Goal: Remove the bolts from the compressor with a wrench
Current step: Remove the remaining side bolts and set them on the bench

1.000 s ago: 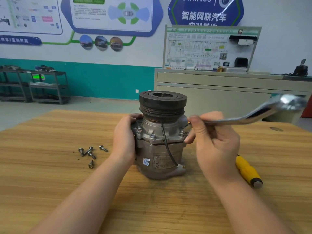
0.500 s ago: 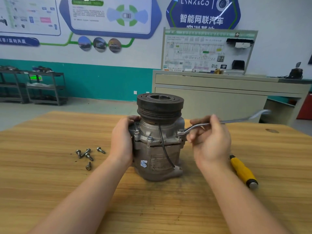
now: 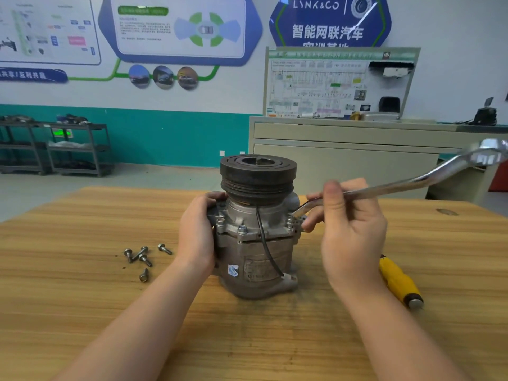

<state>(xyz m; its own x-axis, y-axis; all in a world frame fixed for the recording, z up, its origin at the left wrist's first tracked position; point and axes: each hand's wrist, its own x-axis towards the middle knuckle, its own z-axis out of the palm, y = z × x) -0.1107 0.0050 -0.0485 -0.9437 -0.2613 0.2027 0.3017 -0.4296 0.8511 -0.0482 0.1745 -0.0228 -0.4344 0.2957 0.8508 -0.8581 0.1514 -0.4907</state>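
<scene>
**Wrench set on the compressor's right-hand bolt**

Nearest me, my left hand (image 3: 196, 235) grips the compressor's (image 3: 255, 243) left side, standing upright mid-table (image 3: 82, 312). My right hand (image 3: 351, 229) pinches the wrench (image 3: 412, 182), its near end at a bolt (image 3: 290, 221) on the right flange. Left lie five loose bolts (image 3: 143, 257); right, a yellow-handled tool (image 3: 398, 281). Farther off stands a grey cabinet (image 3: 343, 149).

Two bare forearms, no sleeves, watch or bands on the stretch in view. Left hand (image 3: 196, 232) ungloved, no rings seen, just left of the compressor (image 3: 257, 229). Right hand (image 3: 351, 229) likewise ungloved and ringless, just right of the compressor; thumbnail short and unpainted. Wrists uncovered, nothing worn at either.
</scene>
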